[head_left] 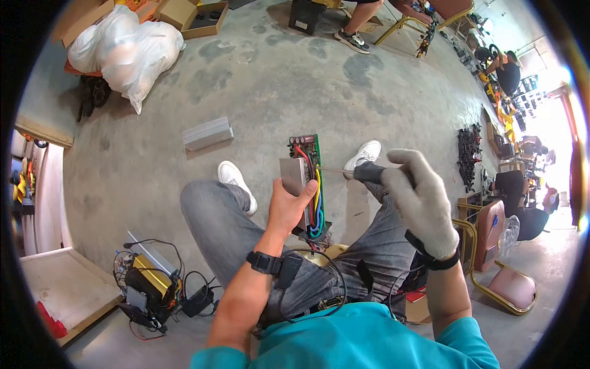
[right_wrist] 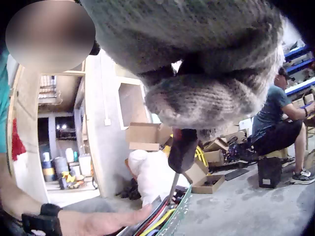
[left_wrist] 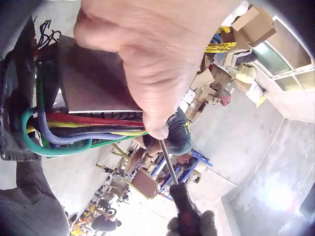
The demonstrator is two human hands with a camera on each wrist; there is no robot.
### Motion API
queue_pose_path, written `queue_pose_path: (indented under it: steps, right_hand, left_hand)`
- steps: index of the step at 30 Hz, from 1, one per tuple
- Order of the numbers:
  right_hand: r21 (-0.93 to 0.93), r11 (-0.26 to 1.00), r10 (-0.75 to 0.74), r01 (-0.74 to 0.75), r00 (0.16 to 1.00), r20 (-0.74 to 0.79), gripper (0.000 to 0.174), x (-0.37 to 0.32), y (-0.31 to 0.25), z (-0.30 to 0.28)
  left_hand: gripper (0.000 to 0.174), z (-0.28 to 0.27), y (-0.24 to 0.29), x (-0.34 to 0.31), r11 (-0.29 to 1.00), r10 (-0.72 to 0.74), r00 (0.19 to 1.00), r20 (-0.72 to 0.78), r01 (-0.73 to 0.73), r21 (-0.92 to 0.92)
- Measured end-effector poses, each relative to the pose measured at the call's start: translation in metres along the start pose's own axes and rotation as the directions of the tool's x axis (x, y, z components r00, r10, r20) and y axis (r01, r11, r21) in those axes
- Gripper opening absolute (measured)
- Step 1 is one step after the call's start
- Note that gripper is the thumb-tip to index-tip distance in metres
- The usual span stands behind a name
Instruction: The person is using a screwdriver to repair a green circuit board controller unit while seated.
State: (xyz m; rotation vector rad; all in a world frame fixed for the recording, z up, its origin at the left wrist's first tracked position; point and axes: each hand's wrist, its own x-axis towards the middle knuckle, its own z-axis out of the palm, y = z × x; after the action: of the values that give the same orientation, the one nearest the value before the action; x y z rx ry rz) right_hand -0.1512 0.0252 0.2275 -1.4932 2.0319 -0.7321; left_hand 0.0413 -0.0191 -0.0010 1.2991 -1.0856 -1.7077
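Observation:
My bare left hand (head_left: 287, 208) grips a long green circuit board (head_left: 318, 146) by the grey metal plate (head_left: 292, 172) along its side. Thick red, yellow, blue and green wires (left_wrist: 74, 132) run lengthwise on the board and loop round at the end nearer my body. In my right hand (head_left: 424, 206), which wears a grey knitted glove, is a screwdriver (head_left: 369, 173) with a dark handle. Its thin shaft (left_wrist: 168, 162) reaches the board's edge, with the tip close by my left thumb; the thumb partly hides the tip in the left wrist view.
A ribbed aluminium housing (head_left: 209, 133) lies on the concrete floor ahead. At lower left sits a gold-and-black electrical unit (head_left: 147, 277) with cables. White bags (head_left: 126, 52) and cardboard boxes (head_left: 206, 21) stand at upper left. A chair (head_left: 491, 240) is on the right; other people sit farther off.

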Motion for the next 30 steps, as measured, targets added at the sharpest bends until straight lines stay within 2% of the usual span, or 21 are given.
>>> queue_pose_path:
  steps: [2,3,4,6,7,9,10,11,13,14,16,17,19,21,23,25,30]
  right_hand:
    - [0.29,0.919,0.28,-0.266,0.96,-0.007,0.032,0.0,-0.009,-0.01]
    - [0.295,0.917,0.283,-0.267,0.959,-0.012,0.032,-0.001,-0.002,-0.013]
    - [0.498,0.831,0.302,-0.25,0.953,-0.027,0.032,-0.004,0.012,-0.017]
    - [0.788,0.589,0.337,-0.179,0.941,-0.039,0.037,-0.008,0.031,-0.011]
    - [0.795,0.582,0.348,-0.173,0.936,-0.051,0.037,-0.012,0.036,-0.007]
    - [0.763,0.549,0.24,-0.341,0.939,0.247,0.045,-0.02,0.04,0.001]
    - [0.665,0.637,0.218,-0.389,0.919,0.329,0.049,-0.022,0.047,0.011]
    - [0.698,0.555,0.222,-0.452,0.889,0.4,0.049,-0.027,0.049,0.023]
    - [0.715,0.553,0.259,-0.428,0.904,0.34,0.047,-0.028,0.075,0.053]
    - [0.725,0.54,0.268,-0.428,0.904,0.334,0.047,-0.025,0.07,0.058]
    - [0.353,0.866,0.285,-0.354,0.93,0.232,0.047,-0.011,0.058,0.069]
    - [0.362,0.861,0.291,-0.358,0.929,0.228,0.047,-0.008,0.054,0.076]
    - [0.237,0.943,0.205,-0.232,0.969,0.135,0.048,-0.003,0.049,0.093]
    - [0.246,0.942,0.198,-0.226,0.971,0.131,0.048,0.001,0.056,0.108]
    - [0.191,0.975,0.105,-0.114,0.993,0.057,0.047,-0.001,0.061,0.119]
    - [0.173,0.979,0.101,-0.109,0.993,0.058,0.045,-0.005,0.064,0.126]
    - [0.206,0.965,0.154,-0.163,0.986,0.062,0.049,-0.012,0.06,0.126]
  left_hand:
    - [0.087,-0.002,0.001,0.0,0.998,-0.03,0.999,0.018,0.03,-0.047]
    - [0.082,-0.003,0.002,0.001,0.993,-0.06,0.997,0.038,0.064,-0.094]
    - [0.082,-0.003,0.001,0.001,0.994,-0.057,0.997,0.045,0.061,-0.087]
    - [0.074,-0.003,-0.006,0.004,0.948,-0.129,0.99,0.065,0.142,-0.284]
    - [0.074,-0.007,-0.012,0.007,0.952,-0.128,0.989,0.08,0.145,-0.271]
    - [0.072,-0.014,-0.017,0.014,0.908,-0.114,0.957,0.269,0.21,-0.362]
    - [0.072,-0.011,-0.017,0.012,0.903,-0.127,0.966,0.224,0.206,-0.376]
    - [0.072,-0.01,-0.018,0.012,0.909,-0.134,0.96,0.244,0.218,-0.356]
    - [0.074,-0.013,-0.02,0.013,0.857,-0.105,0.944,0.314,0.246,-0.452]
    - [0.076,-0.012,-0.019,0.012,0.864,-0.107,0.945,0.309,0.242,-0.44]
    - [0.076,-0.013,-0.018,0.009,0.879,-0.119,0.944,0.309,0.245,-0.409]
    - [0.076,-0.012,-0.017,0.008,0.888,-0.122,0.945,0.302,0.24,-0.392]
    - [0.071,-0.01,-0.016,0.006,0.889,-0.112,0.941,0.32,0.239,-0.391]
    - [0.067,-0.007,-0.01,0.004,0.889,-0.097,0.939,0.331,0.231,-0.394]
    - [0.068,-0.004,-0.008,-0.001,0.887,-0.079,0.946,0.313,0.21,-0.411]
    - [0.071,-0.006,-0.011,-0.001,0.883,-0.078,0.943,0.322,0.215,-0.416]
    - [0.068,-0.012,-0.019,-0.001,0.876,-0.182,0.921,0.346,0.311,-0.368]
